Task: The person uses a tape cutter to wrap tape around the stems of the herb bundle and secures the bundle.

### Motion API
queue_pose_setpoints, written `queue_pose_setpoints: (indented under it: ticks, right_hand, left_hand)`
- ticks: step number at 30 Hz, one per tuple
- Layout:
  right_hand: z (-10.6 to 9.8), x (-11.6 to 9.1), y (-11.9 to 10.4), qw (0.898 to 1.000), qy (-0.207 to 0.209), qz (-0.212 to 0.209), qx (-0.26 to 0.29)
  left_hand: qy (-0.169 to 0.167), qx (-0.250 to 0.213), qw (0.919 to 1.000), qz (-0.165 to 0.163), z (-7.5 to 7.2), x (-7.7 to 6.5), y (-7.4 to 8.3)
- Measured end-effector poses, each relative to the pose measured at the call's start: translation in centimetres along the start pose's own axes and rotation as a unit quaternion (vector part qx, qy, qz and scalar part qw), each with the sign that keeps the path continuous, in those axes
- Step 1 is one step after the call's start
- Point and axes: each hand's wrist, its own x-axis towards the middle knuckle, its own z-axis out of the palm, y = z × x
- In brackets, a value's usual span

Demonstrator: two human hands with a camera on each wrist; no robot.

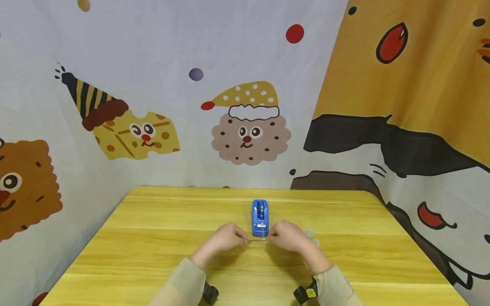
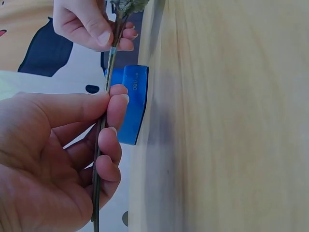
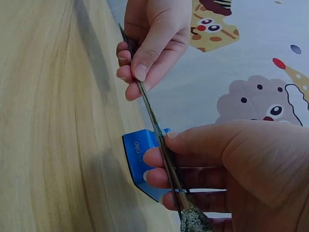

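A thin bundle of dried flower stems (image 3: pixel 150 110) runs between both hands, slanting in the right wrist view. My left hand (image 1: pixel 229 236) pinches the bare part between thumb and index finger, its other fingers curled along the stems (image 2: pixel 96 181). My right hand (image 1: pixel 288 236) grips the bundle closer to the flower head (image 3: pixel 194 220), a pale, fine-grained cluster just past the fingers. A shiny bit of clear tape (image 3: pixel 159 132) lies around the stems beside the right thumb. Just beyond the hands, a blue tape dispenser (image 1: pixel 260 230) stands on the table.
The wood-grain table (image 1: pixel 160 238) extends on both sides of the hands. A cartoon-printed curtain (image 1: pixel 160 55) hangs behind its far edge and along its sides. Both forearms carry dark wrist cameras (image 1: pixel 210 293) below beige sleeves (image 1: pixel 181 282).
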Motion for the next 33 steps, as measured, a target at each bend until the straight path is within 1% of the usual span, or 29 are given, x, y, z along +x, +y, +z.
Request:
queue_pose_setpoints:
  ticks: [6,9,12,15,20,24,29,33]
  right_hand:
    - [0.06,0.06,0.13,1.000,0.003,0.002,0.018]
    - [0.01,0.10,0.03,1.000,0.008,0.011,0.027]
    - [-0.03,0.13,-0.13,0.999,0.016,0.016,0.028]
    - [0.02,0.18,-0.21,0.999,0.025,0.017,0.017]
    - [0.27,0.27,-0.20,0.999,0.036,0.018,0.006]
    - [0.49,0.34,-0.10,0.999,0.042,0.017,0.006]
    - [0.77,0.45,0.11,0.999,0.041,0.012,0.006]
    - [0.76,0.50,0.19,0.999,0.038,0.008,0.008]
  left_hand:
    - [0.008,0.000,1.0000,-0.005,-0.16,0.01,0.12]
    - [0.010,-0.002,0.9999,-0.007,-0.17,0.06,0.07]
    - [0.013,-0.006,0.9999,-0.008,-0.15,0.14,0.00]
    - [0.014,-0.010,0.9998,-0.009,-0.12,0.22,-0.07]
    - [0.011,-0.018,0.9997,-0.009,-0.06,0.29,-0.09]
    - [0.004,-0.016,0.9998,-0.006,0.04,0.37,0.00]
    - [-0.009,0.000,0.9999,0.007,0.19,0.54,-0.01]
    - [-0.007,0.007,0.9999,0.011,0.15,0.74,-0.07]
